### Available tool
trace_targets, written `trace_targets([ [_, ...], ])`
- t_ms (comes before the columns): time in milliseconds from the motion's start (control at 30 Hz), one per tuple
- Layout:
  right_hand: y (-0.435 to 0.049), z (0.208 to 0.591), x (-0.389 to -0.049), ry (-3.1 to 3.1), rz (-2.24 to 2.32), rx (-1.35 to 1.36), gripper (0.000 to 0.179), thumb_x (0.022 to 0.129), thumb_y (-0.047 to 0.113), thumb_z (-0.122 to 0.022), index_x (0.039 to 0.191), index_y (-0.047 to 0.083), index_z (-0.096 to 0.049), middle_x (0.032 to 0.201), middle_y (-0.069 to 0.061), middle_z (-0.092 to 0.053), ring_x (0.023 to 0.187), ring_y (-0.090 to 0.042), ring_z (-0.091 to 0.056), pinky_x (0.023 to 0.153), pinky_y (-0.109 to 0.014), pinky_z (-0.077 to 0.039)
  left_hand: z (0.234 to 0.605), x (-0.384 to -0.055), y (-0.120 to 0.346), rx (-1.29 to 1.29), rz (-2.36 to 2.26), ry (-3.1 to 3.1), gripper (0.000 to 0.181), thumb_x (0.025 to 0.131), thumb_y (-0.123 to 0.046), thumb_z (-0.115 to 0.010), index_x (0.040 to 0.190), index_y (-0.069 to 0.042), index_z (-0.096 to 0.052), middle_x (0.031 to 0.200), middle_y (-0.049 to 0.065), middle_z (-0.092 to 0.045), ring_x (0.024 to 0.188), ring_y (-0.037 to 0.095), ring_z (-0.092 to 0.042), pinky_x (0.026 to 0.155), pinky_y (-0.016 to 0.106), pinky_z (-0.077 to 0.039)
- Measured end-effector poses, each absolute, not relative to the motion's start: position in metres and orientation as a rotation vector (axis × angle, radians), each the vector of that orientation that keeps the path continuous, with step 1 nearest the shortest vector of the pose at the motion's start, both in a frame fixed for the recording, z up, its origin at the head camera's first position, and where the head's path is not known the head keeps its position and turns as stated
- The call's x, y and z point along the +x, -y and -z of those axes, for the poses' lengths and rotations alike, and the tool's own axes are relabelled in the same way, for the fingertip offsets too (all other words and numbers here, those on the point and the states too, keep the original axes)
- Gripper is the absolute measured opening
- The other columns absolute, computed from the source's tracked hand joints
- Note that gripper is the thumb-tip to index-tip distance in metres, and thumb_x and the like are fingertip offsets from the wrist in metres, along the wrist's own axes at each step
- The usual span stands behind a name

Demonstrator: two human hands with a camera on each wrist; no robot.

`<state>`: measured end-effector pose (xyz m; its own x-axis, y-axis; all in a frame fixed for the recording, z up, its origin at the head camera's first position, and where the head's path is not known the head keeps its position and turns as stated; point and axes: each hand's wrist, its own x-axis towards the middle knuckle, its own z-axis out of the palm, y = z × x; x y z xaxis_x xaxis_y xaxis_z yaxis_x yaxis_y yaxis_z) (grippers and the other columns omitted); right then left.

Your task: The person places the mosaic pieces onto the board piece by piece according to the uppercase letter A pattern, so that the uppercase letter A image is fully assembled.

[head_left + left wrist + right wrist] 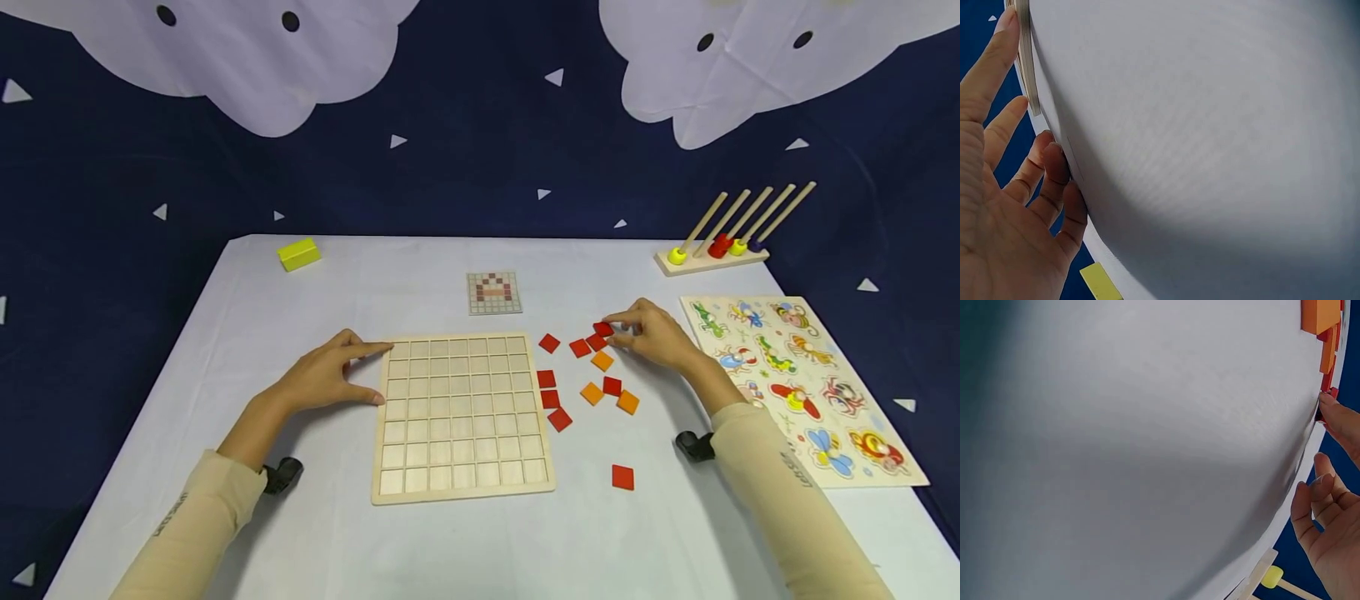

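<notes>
A pale wooden grid board (465,417) with raised dividers lies on the table, its square cells bare. My left hand (326,375) touches the board's left edge with thumb and index finger extended; the left wrist view shows the other fingers (1054,169) loosely bent. To the board's right, my right hand (651,333) pinches a red square tile (603,329) between thumb and index finger. Another red tile (597,342) lies right beside it. Several red tiles and orange tiles (602,361) are scattered nearby, some against the board's right edge. A single red tile (623,477) lies closer to me.
A small pattern card (495,292) lies beyond the board. At the back left is a yellow block (298,254). A peg stand (712,262) with coloured beads stands at the back right, behind an insect picture board (810,392). White cloth covers the table (300,533).
</notes>
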<state>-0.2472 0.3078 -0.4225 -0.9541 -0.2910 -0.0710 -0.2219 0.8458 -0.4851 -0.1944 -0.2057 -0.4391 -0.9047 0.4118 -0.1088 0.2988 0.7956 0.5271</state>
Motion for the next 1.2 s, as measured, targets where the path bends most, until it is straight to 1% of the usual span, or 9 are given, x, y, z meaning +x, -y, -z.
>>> trace_targets([
  [200, -0.3075, 0.4222, -0.2510, -2.877, 0.730, -0.416, 0.034, 0.088, 0.012, -0.075, 0.119, 0.001, -0.070, 0.097, -0.016, -0.055, 0.084, -0.025, -0.047, 0.073, -0.036, -0.038, 0.4402, -0.1933, 0.2067, 0.549, -0.774, -2.773, 0.088, 0.068, -0.058, -0.084, 0.145, -0.026, -0.053, 0.103, 0.001, -0.049, 0.079, 0.015, -0.042, 0.066, 0.031, -0.036],
  [400, -0.3085, 0.4233, -0.2534, -2.821, 0.800, -0.386, 0.029, 0.087, 0.010, -0.075, 0.113, -0.002, -0.070, 0.095, -0.014, -0.052, 0.085, -0.024, -0.044, 0.073, -0.034, -0.037, 0.4400, -0.1934, 0.2069, 0.540, -0.766, -2.769, 0.089, 0.068, -0.058, -0.085, 0.144, -0.027, -0.053, 0.101, 0.001, -0.047, 0.078, 0.016, -0.041, 0.066, 0.032, -0.036],
  [600, -0.3081, 0.4251, -0.2523, -2.814, 0.844, -0.369, 0.031, 0.086, 0.011, -0.076, 0.113, -0.003, -0.070, 0.095, -0.014, -0.053, 0.086, -0.025, -0.044, 0.074, -0.033, -0.037, 0.4394, -0.1942, 0.2072, 0.543, -0.767, -2.768, 0.089, 0.068, -0.057, -0.085, 0.144, -0.026, -0.054, 0.099, 0.002, -0.047, 0.077, 0.016, -0.041, 0.065, 0.032, -0.035],
  [967, -0.3066, 0.4245, -0.2509, -2.810, 0.856, -0.284, 0.034, 0.087, 0.013, -0.075, 0.116, -0.003, -0.069, 0.096, -0.013, -0.052, 0.088, -0.024, -0.044, 0.075, -0.034, -0.037, 0.4369, -0.1949, 0.2080, 0.529, -0.775, -2.757, 0.088, 0.068, -0.057, -0.085, 0.145, -0.028, -0.053, 0.101, 0.002, -0.047, 0.077, 0.016, -0.041, 0.065, 0.032, -0.036],
  [1200, -0.3035, 0.4237, -0.2505, -2.833, 0.859, -0.303, 0.030, 0.085, 0.010, -0.076, 0.111, -0.004, -0.070, 0.095, -0.014, -0.052, 0.088, -0.025, -0.045, 0.076, -0.034, -0.037, 0.4349, -0.1949, 0.2066, 0.525, -0.781, -2.746, 0.087, 0.068, -0.055, -0.086, 0.145, -0.028, -0.053, 0.099, 0.002, -0.046, 0.076, 0.016, -0.041, 0.065, 0.032, -0.035],
])
